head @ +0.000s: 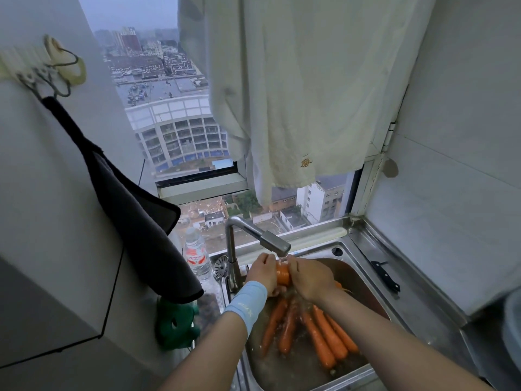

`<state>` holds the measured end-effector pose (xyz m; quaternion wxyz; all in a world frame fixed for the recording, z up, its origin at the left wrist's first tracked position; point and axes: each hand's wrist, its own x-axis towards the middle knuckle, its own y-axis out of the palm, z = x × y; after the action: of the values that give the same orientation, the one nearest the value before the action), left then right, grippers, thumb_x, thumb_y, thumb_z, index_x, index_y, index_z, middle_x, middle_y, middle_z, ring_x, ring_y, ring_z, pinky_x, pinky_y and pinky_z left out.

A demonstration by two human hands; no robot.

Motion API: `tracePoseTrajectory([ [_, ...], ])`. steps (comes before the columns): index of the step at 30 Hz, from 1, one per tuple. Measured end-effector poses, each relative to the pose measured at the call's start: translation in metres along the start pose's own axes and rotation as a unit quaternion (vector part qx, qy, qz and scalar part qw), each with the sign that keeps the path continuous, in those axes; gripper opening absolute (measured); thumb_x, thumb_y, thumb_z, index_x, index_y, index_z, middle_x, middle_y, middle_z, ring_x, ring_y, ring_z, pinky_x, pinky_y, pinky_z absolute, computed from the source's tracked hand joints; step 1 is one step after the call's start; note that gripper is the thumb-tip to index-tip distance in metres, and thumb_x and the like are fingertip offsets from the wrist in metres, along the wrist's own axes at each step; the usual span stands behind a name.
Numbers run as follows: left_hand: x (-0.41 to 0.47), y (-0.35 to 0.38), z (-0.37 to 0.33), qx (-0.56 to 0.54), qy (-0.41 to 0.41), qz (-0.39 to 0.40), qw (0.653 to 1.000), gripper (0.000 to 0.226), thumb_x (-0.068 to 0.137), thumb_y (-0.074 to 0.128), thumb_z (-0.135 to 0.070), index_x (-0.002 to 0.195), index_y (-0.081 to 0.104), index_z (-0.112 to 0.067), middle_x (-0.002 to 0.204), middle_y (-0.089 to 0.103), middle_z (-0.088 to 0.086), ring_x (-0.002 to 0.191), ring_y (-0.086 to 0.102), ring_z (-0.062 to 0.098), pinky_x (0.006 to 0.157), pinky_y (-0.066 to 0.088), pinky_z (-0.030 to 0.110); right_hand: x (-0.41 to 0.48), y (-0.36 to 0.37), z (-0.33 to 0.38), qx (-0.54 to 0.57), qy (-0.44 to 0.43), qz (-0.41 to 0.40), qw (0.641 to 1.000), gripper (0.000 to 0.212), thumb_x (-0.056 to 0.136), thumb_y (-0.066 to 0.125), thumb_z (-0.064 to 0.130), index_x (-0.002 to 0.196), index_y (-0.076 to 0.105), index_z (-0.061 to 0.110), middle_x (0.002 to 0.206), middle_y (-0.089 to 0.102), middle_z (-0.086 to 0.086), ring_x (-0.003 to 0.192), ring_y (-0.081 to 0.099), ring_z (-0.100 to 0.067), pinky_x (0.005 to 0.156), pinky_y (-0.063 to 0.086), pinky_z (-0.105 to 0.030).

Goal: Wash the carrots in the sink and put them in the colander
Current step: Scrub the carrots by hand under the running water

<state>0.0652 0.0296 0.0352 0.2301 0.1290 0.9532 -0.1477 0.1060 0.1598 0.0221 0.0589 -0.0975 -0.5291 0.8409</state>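
Both hands hold one orange carrot (282, 273) under the faucet spout (275, 244), where water runs. My left hand (263, 273), with a light blue wristband, grips the carrot from the left. My right hand (308, 277) wraps it from the right. Several more carrots (318, 334) lie in the water at the bottom of the steel sink (363, 273). No colander is in view.
A black-handled knife (384, 276) lies on the sink's right ledge. A plastic water bottle (197, 256) and a metal strainer plug (220, 267) stand left of the faucet. A dark cloth (135, 210) hangs on the left wall above a green object (176, 325). A pale curtain (296, 94) hangs over the window.
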Motion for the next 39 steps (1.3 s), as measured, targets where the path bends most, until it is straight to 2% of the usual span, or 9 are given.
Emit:
tracePoseTrajectory([
  [5,-0.004,0.004,0.011,-0.001,0.040,0.112,0.993,0.022,0.104,0.045,-0.040,0.123,0.048,-0.031,0.116,0.064,0.027,0.074,0.064,0.027,0.058,0.052,0.032,0.009,-0.004,-0.019,0.018,0.062,0.039,0.997,0.046,0.110,0.024,0.032,0.132,0.058,0.008,0.125,0.067,-0.013,0.114,0.063,-0.029,0.098,0.049,-0.042],
  [8,-0.001,0.006,0.012,-0.028,0.049,0.050,0.997,0.021,0.102,0.048,-0.040,0.118,0.054,-0.026,0.110,0.065,0.019,0.061,0.062,0.025,0.057,0.053,0.032,0.010,0.000,-0.014,-0.016,0.021,0.041,0.999,0.046,0.110,0.025,0.033,0.141,0.052,0.012,0.128,0.066,-0.013,0.116,0.063,-0.031,0.099,0.049,-0.044],
  [13,0.008,0.006,0.010,-0.069,-0.020,-0.082,0.994,0.031,0.099,0.039,-0.040,0.098,0.064,-0.021,0.099,0.069,0.019,0.071,0.065,0.032,0.074,0.061,0.046,-0.008,0.005,0.007,-0.012,-0.059,-0.017,0.998,0.049,0.105,0.022,0.053,0.103,0.064,0.028,0.099,0.069,0.003,0.092,0.065,-0.019,0.082,0.051,-0.038],
  [17,-0.005,0.005,0.007,-0.129,-0.036,0.003,0.991,0.024,0.106,0.038,-0.034,0.107,0.059,-0.022,0.106,0.062,0.022,0.065,0.060,0.028,0.053,0.051,0.030,-0.001,-0.006,0.005,-0.031,-0.033,-0.004,0.999,0.046,0.108,0.019,0.045,0.090,0.056,0.024,0.099,0.071,-0.003,0.094,0.066,-0.024,0.079,0.046,-0.036],
  [22,-0.007,0.006,0.007,-0.035,0.050,0.034,0.998,0.019,0.103,0.049,-0.033,0.118,0.053,-0.022,0.092,0.065,0.016,0.051,0.056,0.019,0.052,0.047,0.029,0.006,-0.017,0.006,0.039,0.027,0.032,0.998,0.055,0.110,0.016,0.041,0.090,0.061,0.018,0.110,0.071,-0.012,0.105,0.064,-0.030,0.091,0.045,-0.038],
  [26,0.006,0.005,-0.002,-0.046,-0.009,-0.058,0.997,0.028,0.103,0.037,-0.028,0.106,0.058,-0.010,0.071,0.055,0.012,0.046,0.047,0.021,0.047,0.040,0.026,-0.008,-0.008,0.015,0.005,-0.068,-0.020,0.997,0.042,0.109,0.024,0.044,0.103,0.059,0.021,0.101,0.071,-0.006,0.096,0.066,-0.028,0.085,0.050,-0.040],
  [32,-0.002,-0.005,-0.005,-0.111,-0.055,-0.002,0.992,0.032,0.107,0.030,-0.032,0.106,0.059,-0.021,0.082,0.063,0.016,0.047,0.055,0.022,0.042,0.040,0.022,-0.008,-0.009,0.015,-0.038,-0.100,-0.029,0.994,0.042,0.108,0.025,0.049,0.108,0.058,0.024,0.094,0.071,-0.003,0.088,0.068,-0.025,0.081,0.052,-0.040],
  [35,-0.009,-0.004,0.004,-0.092,0.000,0.058,0.994,0.019,0.107,0.037,-0.036,0.108,0.056,-0.031,0.103,0.067,0.019,0.059,0.066,0.026,0.056,0.050,0.032,0.002,-0.021,0.010,-0.038,-0.063,0.004,0.997,0.031,0.108,0.028,0.034,0.099,0.054,0.021,0.100,0.069,-0.008,0.095,0.066,-0.032,0.084,0.051,-0.042],
  [39,-0.009,-0.004,0.004,-0.021,0.049,0.015,0.998,0.023,0.105,0.042,-0.035,0.112,0.056,-0.019,0.086,0.060,0.013,0.059,0.055,0.022,0.061,0.047,0.034,0.005,-0.021,0.017,0.001,-0.042,0.044,0.998,0.038,0.107,0.028,0.030,0.074,0.046,0.026,0.103,0.070,-0.010,0.096,0.064,-0.032,0.080,0.047,-0.038],
])
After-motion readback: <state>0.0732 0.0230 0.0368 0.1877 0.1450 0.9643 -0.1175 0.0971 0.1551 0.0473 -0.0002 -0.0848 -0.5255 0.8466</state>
